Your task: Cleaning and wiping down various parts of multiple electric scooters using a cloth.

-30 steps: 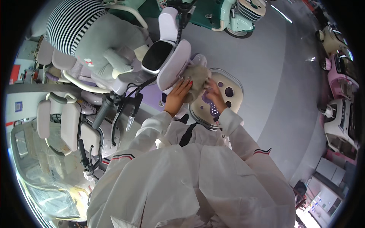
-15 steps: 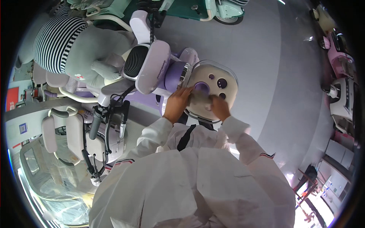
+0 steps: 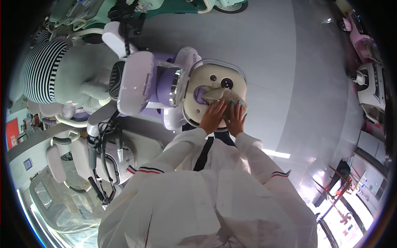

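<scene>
Hands sat together at upper centre of the frame, both on a beige cloth (image 3: 223, 97) pressed against the cream round panel (image 3: 215, 95) of a purple-and-white scooter (image 3: 161, 89). Left hand (image 3: 213, 118) lay flat, fingers spread and pointing up the frame, palm over the lower left edge of the cloth. Right hand (image 3: 236, 119) lay just beside it, fingers likewise extended, pinning the cloth's lower right part; neither hand was curled round anything, both pressed rather than gripped.

And there was the change: a second earlier the cloth was bunched up high under the left hand, near the white body panel, and half a second earlier the hands were spread apart across the round panel's face with the cloth hardly showing. Now they had closed in side by side low on the panel, with the cloth opened out in a rough triangle above the fingertips, its tip touching the purple oval recess (image 3: 201, 94). The view had swung too, so the panel sat nearer centre frame. By my reckoning, the wiping had worked its way from the top of the body down onto the cream face.

Striped seat cushion (image 3: 41, 72) stayed at upper left, grey floor (image 3: 289, 62) at upper right.
</scene>
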`<state>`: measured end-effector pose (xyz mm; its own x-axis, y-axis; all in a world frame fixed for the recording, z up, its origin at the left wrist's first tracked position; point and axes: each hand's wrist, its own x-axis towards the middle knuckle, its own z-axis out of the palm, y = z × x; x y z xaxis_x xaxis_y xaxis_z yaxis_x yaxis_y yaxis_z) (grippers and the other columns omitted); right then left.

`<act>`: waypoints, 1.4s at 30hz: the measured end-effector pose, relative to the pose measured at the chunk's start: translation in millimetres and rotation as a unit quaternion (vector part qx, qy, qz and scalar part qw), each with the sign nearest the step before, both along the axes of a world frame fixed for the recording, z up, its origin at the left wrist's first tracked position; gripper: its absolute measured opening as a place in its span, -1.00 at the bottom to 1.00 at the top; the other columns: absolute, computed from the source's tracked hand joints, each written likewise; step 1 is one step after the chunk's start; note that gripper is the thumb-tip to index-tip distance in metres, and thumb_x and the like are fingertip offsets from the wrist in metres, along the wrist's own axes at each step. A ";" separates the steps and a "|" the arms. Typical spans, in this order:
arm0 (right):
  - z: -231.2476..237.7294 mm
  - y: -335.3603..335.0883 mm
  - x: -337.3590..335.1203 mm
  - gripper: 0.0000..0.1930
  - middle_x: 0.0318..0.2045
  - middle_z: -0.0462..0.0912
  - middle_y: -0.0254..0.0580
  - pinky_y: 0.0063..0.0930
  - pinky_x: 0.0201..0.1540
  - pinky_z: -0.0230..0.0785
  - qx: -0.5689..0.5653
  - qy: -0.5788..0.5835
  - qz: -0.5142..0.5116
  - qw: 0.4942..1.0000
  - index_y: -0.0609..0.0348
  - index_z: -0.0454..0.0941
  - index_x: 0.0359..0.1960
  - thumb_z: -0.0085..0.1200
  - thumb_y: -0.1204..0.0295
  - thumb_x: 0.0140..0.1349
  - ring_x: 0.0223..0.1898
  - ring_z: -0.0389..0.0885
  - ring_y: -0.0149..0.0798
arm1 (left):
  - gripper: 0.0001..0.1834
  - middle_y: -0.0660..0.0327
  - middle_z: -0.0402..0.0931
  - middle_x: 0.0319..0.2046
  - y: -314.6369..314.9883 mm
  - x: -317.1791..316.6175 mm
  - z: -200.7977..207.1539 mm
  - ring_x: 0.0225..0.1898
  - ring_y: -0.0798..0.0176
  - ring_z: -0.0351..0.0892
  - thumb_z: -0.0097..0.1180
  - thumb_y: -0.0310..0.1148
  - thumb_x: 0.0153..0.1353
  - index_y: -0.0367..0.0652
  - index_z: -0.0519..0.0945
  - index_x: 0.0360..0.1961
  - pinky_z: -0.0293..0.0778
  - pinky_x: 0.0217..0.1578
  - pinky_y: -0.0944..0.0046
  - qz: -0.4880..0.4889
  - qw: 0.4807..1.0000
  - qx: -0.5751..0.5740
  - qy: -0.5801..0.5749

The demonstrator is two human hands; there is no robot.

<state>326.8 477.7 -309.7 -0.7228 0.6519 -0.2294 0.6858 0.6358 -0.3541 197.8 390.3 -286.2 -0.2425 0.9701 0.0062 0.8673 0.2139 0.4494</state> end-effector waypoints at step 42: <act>-24.3 11.8 -69.2 -0.43 0.25 0.18 -0.26 0.11 0.19 -0.03 0.060 0.059 0.084 0.993 -0.17 0.29 0.23 0.05 0.12 0.14 0.27 0.10 -0.03 | -0.37 0.01 0.07 0.29 -11.5 -32.8 -48.9 0.29 -0.18 0.02 -0.01 -0.16 0.15 -0.08 0.25 0.26 -0.18 0.25 -0.27 0.155 0.986 -0.047 0.048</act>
